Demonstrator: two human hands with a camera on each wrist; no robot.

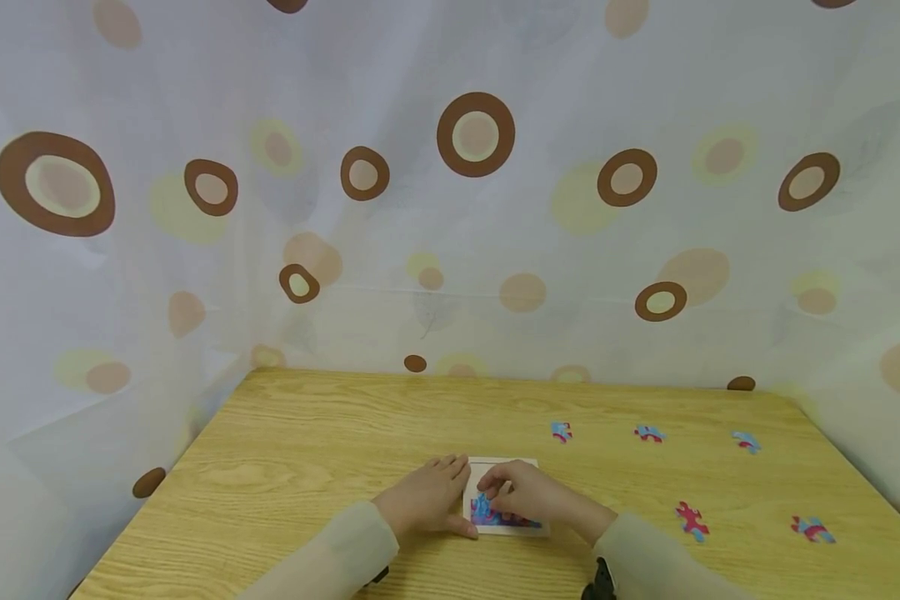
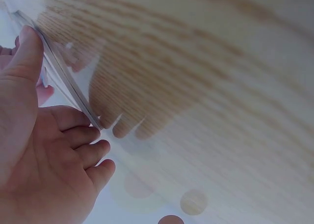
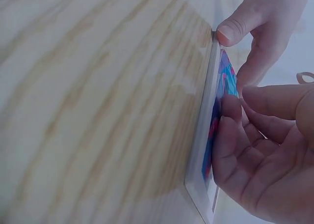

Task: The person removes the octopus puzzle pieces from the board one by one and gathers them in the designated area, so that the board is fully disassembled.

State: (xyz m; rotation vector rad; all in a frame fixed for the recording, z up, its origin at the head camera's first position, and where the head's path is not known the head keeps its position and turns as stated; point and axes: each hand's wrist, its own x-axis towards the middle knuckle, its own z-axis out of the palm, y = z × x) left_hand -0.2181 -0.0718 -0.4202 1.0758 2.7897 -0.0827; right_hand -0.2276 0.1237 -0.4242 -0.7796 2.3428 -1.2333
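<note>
A small white-framed jigsaw puzzle (image 1: 483, 528) lies on the table in front of me. Blue, purple and pink pieces (image 1: 482, 512) fill its near part, while the far part shows pale. Along its left edge rests my left hand (image 1: 431, 498), with the fingers extended at the far corner and the thumb at the near one. In the left wrist view that thumb (image 2: 30, 52) touches the frame's edge. My right hand (image 1: 528, 493) is over the puzzle, its fingers bent and their tips (image 3: 230, 108) at the picture. Whether they pinch a piece is hidden.
Several loose jigsaw pieces lie apart on the wooden table (image 1: 307, 442): three in a far row, including one piece (image 1: 561, 431) at its left end, plus a red piece (image 1: 692, 522) and another piece (image 1: 812, 528) nearer right. A dotted curtain (image 1: 435, 225) encloses the table's back and sides.
</note>
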